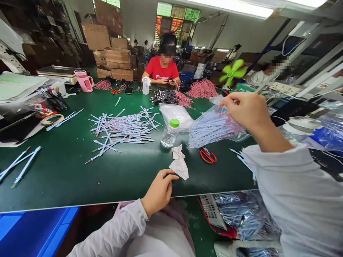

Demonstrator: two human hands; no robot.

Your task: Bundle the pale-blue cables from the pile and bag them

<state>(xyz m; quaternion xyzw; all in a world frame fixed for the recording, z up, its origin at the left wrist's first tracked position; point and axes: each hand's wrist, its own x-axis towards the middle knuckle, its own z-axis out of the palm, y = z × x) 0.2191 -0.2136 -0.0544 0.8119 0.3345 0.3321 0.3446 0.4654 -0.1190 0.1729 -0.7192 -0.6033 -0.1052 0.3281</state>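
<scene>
My right hand [245, 110] pinches the top of a clear plastic bag [214, 125] full of light-blue sleeved wires with pinkish ends. The bag hangs at the right of the green table, behind red-handled scissors [208, 155]. At the table's front edge rests my left hand [160, 189], holding nothing, its fingers loosely bent and slightly apart. Its fingertips lie by a crumpled white tissue [179, 163]. Left of the bag stands a clear bottle with a green cap [170, 134]. A loose pile of light-blue sleeved wires [125, 126] spreads over the table's middle.
Across the green table [66, 171] sits a person in a red shirt [162, 69], near bundles of black and pink wires [171, 97]. A white plastic bag [177, 116] lies behind the bottle. A pink mug [83, 81] and a tape roll [52, 119] are at left, a green fan [232, 72] at right.
</scene>
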